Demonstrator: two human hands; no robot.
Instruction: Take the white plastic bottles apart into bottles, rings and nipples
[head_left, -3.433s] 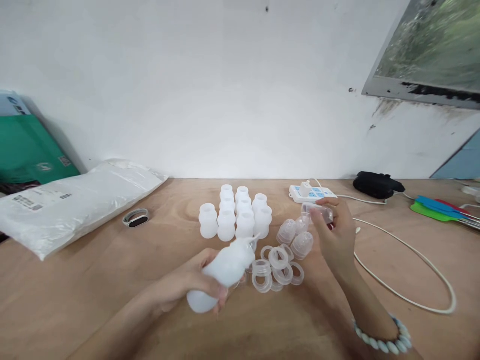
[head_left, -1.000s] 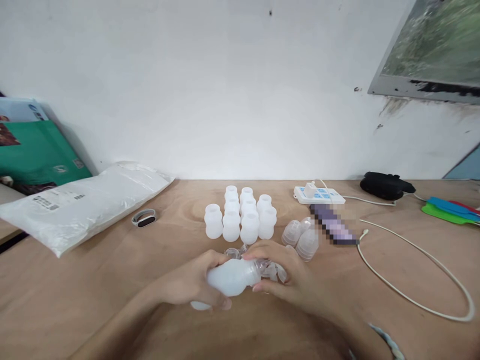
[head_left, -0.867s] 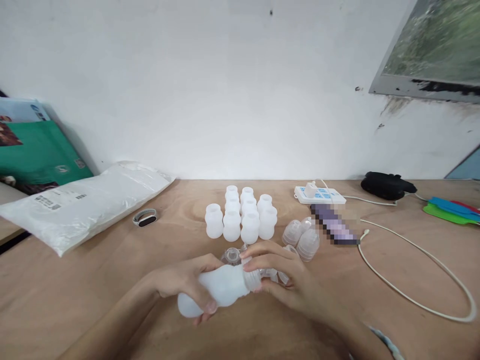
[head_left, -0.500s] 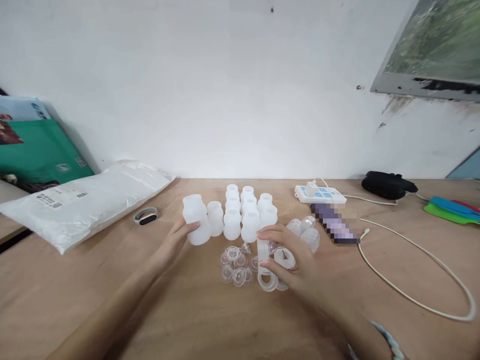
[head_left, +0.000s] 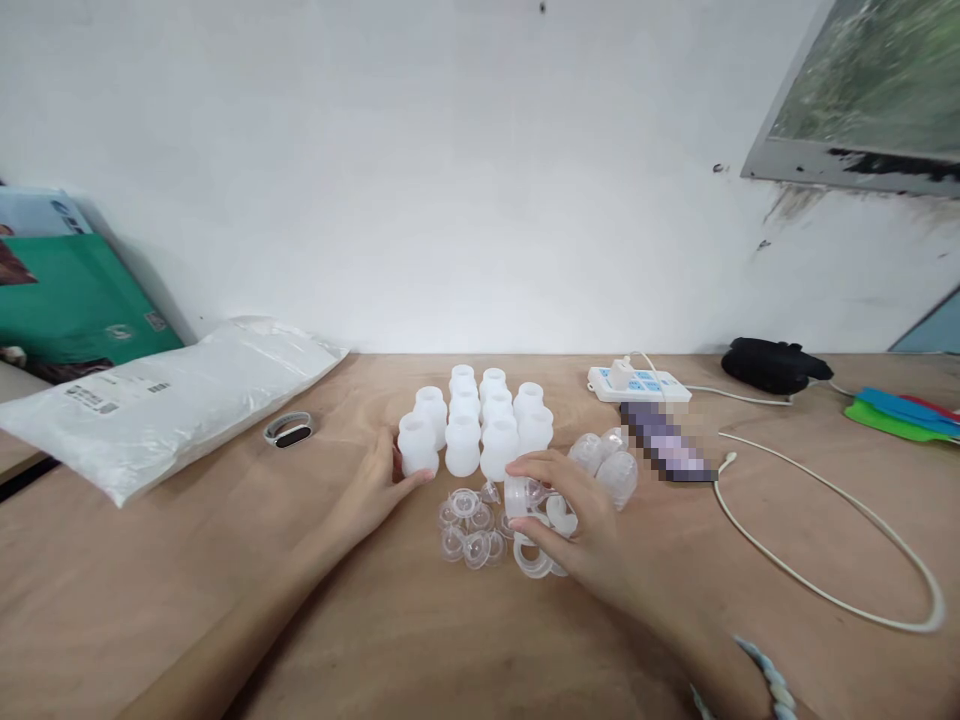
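Observation:
My left hand (head_left: 382,482) is closed around the left side of a white baby bottle (head_left: 418,447), which stands upright on the table at the front left of several similar open-necked bottles (head_left: 463,445). My right hand (head_left: 566,505) pinches a white screw ring (head_left: 515,497) between thumb and fingers. Beneath and behind that hand lie more white rings (head_left: 531,560), partly hidden by it. Several clear bottle nipples (head_left: 477,548) are spread left of the right hand, in front of the bottles. Just beyond the right hand sit clear domed caps (head_left: 616,478).
A white plastic parcel (head_left: 172,400) and a fitness band (head_left: 289,430) lie left. To the right are a power strip (head_left: 637,384), a blurred phone (head_left: 666,443), a looped white cable (head_left: 862,510), a black pouch (head_left: 776,366) and coloured flat pieces (head_left: 900,415).
The left hand has brought its bottle down and to the right, from held in front of the row to standing beside the others. The right hand has shifted slightly left with the ring.

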